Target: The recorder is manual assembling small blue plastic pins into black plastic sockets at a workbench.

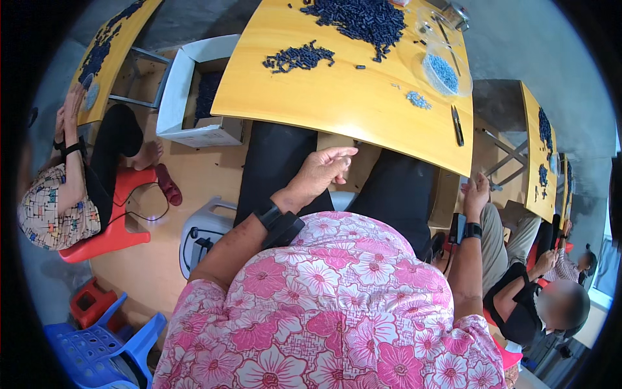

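My left hand is above my lap, just below the near edge of the yellow table. Its fingers are curled together toward the thumb; whether something tiny is between them I cannot make out. Beside the table's near right corner is my right hand, fingers bent in, and what they may hold is hidden. On the tabletop lie a large pile of short dark tubes, a smaller pile of dark tubes and a few small light-blue pieces. A clear bowl holds more blue pieces. Near the right edge rests a slim black pointed tool.
Left of the table stands a white carton with dark pieces inside. A metal tin is at the far right corner. People work at other tables on both sides. A grey stool, a red stool and a blue chair are at left.
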`<action>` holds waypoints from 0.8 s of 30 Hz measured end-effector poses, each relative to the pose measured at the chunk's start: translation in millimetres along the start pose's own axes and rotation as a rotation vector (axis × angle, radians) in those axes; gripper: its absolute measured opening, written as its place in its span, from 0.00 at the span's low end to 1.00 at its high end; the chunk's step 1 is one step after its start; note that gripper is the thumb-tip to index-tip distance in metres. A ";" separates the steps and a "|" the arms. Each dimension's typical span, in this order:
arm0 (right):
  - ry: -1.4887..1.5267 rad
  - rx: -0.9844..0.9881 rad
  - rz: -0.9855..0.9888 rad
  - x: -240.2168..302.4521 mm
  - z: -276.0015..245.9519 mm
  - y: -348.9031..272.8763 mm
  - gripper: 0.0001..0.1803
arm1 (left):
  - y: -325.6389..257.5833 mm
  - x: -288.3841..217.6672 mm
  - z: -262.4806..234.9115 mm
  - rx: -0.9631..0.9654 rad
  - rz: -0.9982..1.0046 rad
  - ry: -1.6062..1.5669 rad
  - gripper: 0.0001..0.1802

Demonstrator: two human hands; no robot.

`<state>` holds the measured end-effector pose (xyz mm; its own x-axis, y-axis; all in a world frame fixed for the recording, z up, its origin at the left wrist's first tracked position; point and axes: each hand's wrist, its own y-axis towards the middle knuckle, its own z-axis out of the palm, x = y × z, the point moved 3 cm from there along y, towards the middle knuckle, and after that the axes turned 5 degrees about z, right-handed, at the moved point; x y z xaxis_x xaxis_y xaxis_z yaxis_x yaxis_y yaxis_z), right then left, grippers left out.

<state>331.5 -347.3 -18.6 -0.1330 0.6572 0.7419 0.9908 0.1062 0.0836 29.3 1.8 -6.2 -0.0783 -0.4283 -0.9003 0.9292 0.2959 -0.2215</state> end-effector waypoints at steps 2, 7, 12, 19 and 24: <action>0.237 -0.098 0.018 -10.9 -4.6 10.6 0.16 | 1.0 -1.0 0.4 0.001 -0.007 0.016 0.20; 0.322 -0.137 -0.085 104.6 1.3 -0.1 0.06 | -1.7 -1.4 -4.7 -0.012 -0.015 0.032 0.21; 0.422 0.084 -0.348 209.0 40.9 -32.8 0.07 | 3.2 -0.8 -3.2 0.011 -0.026 0.061 0.21; 0.201 0.445 -0.611 275.6 148.2 -58.4 0.12 | 9.3 4.3 -5.3 -0.005 -0.060 -0.022 0.21; -0.083 0.330 -0.858 310.1 190.5 -64.1 0.18 | 8.1 4.9 -5.6 -0.021 -0.079 -0.091 0.21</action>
<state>222.2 -8.2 79.4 -0.8325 0.3052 0.4623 0.4968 0.7806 0.3793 34.4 6.8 -14.6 -0.1168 -0.5266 -0.8421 0.9136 0.2756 -0.2990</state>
